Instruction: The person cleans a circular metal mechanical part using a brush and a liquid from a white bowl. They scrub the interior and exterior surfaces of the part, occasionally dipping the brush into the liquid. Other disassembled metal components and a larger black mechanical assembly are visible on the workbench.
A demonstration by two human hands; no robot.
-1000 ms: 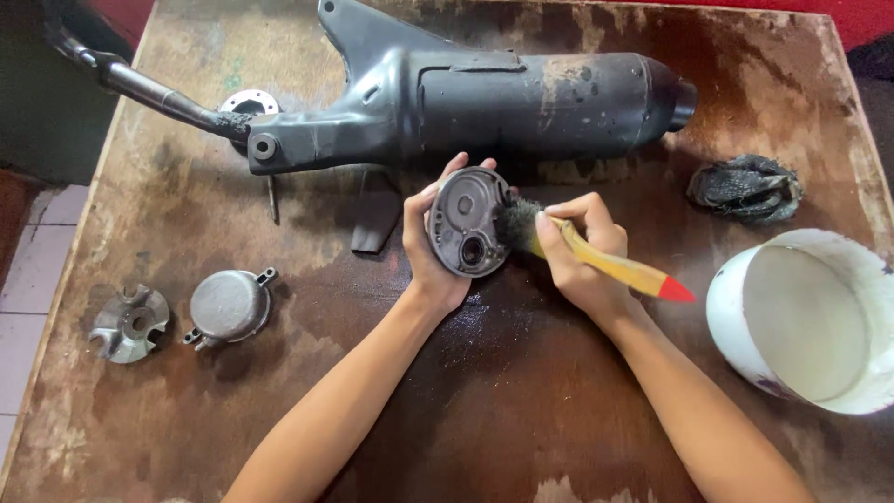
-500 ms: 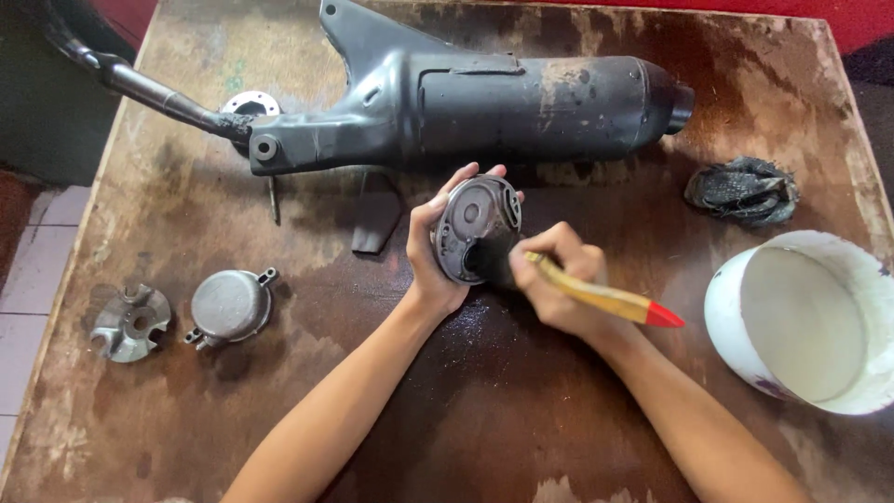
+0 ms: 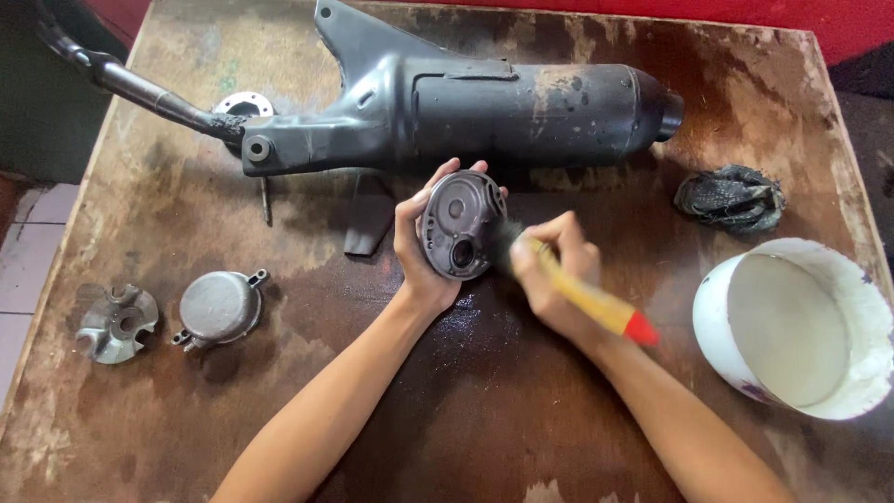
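The left hand (image 3: 421,253) clamps the round metal cover (image 3: 459,224) by its rim, a rigid, weighty, probably oil-slick part, while the right hand (image 3: 549,272), closed on the brush (image 3: 582,296), sets bristles against it

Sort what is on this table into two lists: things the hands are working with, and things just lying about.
In use: round metal cover in left hand; paintbrush in right hand.

Lying about: exhaust muffler, white bucket, dirty rag, domed cap, slotted disc.
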